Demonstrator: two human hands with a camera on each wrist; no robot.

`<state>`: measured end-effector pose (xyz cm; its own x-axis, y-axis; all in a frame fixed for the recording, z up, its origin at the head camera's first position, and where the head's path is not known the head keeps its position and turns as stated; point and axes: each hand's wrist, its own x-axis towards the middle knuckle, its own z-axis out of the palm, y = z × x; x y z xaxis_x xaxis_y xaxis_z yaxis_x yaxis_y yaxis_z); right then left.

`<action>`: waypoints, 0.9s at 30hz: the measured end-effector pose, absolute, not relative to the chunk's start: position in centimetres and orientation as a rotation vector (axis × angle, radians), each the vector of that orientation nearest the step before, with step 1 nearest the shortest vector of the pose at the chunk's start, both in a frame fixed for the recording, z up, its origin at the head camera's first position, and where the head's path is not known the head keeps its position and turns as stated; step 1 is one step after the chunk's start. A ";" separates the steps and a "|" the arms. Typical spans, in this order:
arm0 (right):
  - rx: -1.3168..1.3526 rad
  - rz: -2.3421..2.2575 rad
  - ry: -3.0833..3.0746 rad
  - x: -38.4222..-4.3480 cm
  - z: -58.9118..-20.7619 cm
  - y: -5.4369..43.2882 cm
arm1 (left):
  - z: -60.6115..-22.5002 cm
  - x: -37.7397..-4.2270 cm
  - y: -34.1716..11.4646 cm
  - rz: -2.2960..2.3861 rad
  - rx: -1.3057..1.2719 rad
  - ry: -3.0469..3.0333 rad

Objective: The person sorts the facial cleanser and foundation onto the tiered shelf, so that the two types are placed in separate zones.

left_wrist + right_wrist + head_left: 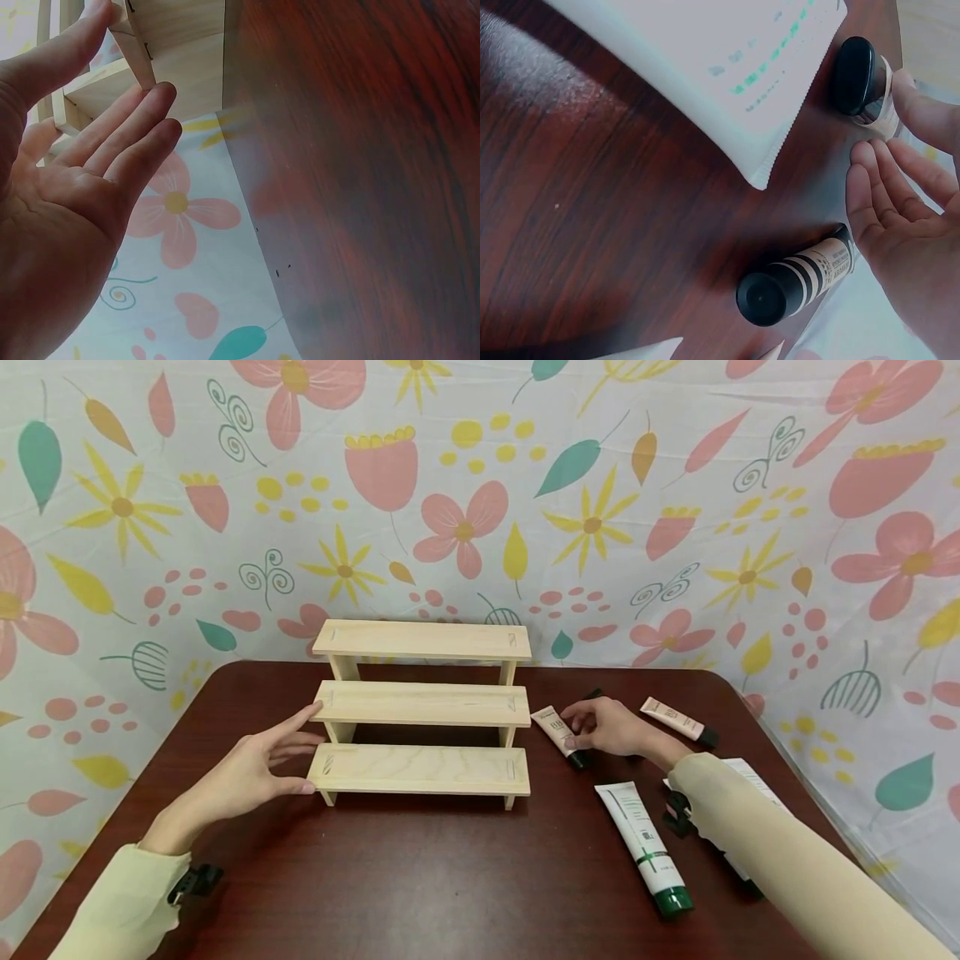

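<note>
A three-tier wooden display stand stands on the dark table. My left hand is at its left side, thumb by the lowest step and extended fingers by the middle one. In the left wrist view these fingers meet the stand's edge. My right hand pinches a beige BB cream tube with a black cap, thumb over its side. The right wrist view has that tube's black cap beyond the thumb. Another black-capped cosmetic tube lies below the right hand, mostly hidden in the head view.
Nearer me lies a white tube with a green cap. A second white tube is partly covered by my right sleeve. Farther back rests a beige tube. A flower-patterned cloth hangs behind the table.
</note>
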<state>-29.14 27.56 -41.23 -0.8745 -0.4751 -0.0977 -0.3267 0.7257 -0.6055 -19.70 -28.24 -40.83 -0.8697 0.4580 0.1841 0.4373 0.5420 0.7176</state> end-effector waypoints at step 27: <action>-0.539 -0.909 2.525 -30.0 -41.3 27.5 | -40.9 -19.7 -28.3 1.258 0.812 2.743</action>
<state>-29.99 27.46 -41.28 -0.8451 -0.4791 -0.2372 -0.2181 0.7140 -0.6653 -19.66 -28.32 -40.89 -0.8650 0.4627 0.1943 0.4492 0.5411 0.7109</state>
